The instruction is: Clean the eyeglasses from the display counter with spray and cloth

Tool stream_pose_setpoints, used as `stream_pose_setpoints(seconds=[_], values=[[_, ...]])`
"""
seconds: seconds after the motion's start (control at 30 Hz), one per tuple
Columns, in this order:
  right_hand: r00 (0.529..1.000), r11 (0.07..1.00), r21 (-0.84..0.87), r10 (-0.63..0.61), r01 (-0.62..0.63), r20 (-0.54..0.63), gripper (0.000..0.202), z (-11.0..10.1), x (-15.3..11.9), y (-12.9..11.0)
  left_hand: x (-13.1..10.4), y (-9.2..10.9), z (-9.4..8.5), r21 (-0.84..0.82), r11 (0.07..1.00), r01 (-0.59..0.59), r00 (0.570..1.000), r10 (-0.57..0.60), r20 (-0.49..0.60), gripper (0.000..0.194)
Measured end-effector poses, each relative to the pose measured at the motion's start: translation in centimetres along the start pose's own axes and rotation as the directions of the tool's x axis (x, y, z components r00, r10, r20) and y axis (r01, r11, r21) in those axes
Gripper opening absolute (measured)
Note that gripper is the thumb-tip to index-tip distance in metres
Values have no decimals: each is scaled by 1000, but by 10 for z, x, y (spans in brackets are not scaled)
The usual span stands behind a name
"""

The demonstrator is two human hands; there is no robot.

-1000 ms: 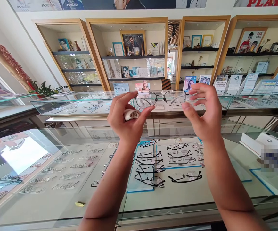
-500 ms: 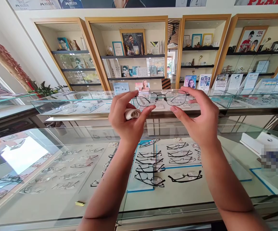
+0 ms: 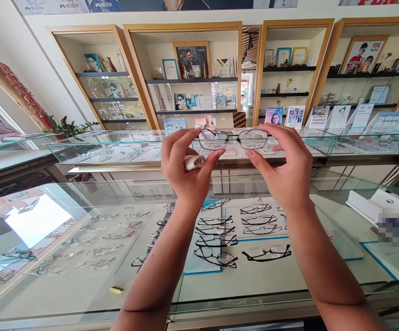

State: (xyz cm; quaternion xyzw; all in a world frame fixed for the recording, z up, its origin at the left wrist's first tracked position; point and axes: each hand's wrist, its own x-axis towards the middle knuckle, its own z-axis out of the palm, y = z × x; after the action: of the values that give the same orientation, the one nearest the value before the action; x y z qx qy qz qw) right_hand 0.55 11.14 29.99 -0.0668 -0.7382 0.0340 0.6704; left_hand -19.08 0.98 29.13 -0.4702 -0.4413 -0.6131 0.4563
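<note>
A pair of thin dark-rimmed eyeglasses is held up in front of me above the glass counter, lenses roughly level. My left hand grips its left side between thumb and fingers. Tucked in that same palm is a rolled pale cloth. On the other side, my right hand pinches the right end of the frame, thumb under the lens and index finger over the top. The temple arms are mostly hidden or hard to see through the lenses.
Below lies a glass display case with rows of eyeglasses inside. A small yellow object is at its left front. A white box-like item stands right. Beyond runs another glass showcase, then wooden wall shelves.
The left hand has shifted slightly right, and the eyeglasses have turned a little, so the left lens appears narrower. Both hands keep their hold.
</note>
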Motion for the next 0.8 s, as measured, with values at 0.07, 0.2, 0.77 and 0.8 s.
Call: stream_pose_setpoints(seconds=[0.07,0.2,0.77,0.8], values=[[1000,1000,-10,9,-10,-5,40,1,-1,0,0,-1,1,20,1000,-8,1000,8,-13,52],[999,999,-23,37,-37,-19,46,4,-5,1,-1,-4,1,-2,1000,-25,1000,25,-18,51],[989,997,-43,62,-68,-137,44,20,-13,-7,-6,4,4,-9,996,85,995,-86,-51,49],[988,997,-44,63,-70,-140,45,21,-14,-7,-6,4,4,2,996,93,994,-93,-54,48]])
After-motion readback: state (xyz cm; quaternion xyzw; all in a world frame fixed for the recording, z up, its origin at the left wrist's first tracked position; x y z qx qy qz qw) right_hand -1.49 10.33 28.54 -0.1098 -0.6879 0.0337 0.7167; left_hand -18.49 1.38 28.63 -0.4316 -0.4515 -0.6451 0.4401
